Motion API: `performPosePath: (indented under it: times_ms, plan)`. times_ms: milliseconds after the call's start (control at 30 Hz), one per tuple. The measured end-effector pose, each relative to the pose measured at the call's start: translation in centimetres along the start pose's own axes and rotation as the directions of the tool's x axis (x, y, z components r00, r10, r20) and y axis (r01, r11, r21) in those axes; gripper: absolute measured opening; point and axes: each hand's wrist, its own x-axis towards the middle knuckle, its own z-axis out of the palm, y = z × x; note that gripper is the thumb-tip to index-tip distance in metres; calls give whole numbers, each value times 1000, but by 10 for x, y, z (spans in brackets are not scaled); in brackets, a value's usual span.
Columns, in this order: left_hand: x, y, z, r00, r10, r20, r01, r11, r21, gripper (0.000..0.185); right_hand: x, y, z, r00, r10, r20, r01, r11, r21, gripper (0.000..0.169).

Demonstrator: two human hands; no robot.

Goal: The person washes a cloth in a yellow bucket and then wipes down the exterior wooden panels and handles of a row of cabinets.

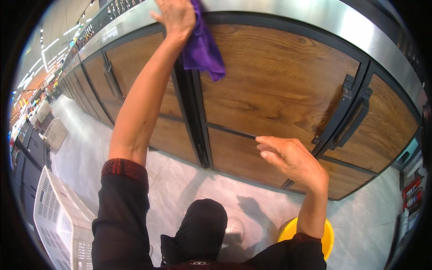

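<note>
My left hand reaches up to the stainless steel edge of the counter, at the top of the view, on a purple cloth. The cloth hangs from beside the hand over the black frame and a wood-grain cabinet panel. How far the fingers close on the cloth cannot be made out. My right hand hovers in front of the lower cabinet panels, fingers together and slightly bent, with nothing seen in it. Two black door handles are to its upper right.
A yellow bucket stands on the tiled floor, partly behind my right forearm. At the lower left is a white perforated plastic basket; another crate lies beyond it. Red fire extinguishers are at the far right. A dark cabinet row lines the left side.
</note>
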Motion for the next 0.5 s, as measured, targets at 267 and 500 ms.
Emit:
performPosePath:
  times_ms: [267, 500]
  plan:
    - [-45, 68, 2, 904, 412, 113, -391, 905, -166, 62, 8, 11, 12, 1000, -8, 23, 8, 1000, 13, 35]
    - [-42, 20, 8, 984, 176, -29, -177, 983, -55, 62, 3, 14, 2, 998, 51, -29, -51, 999, 0, 37]
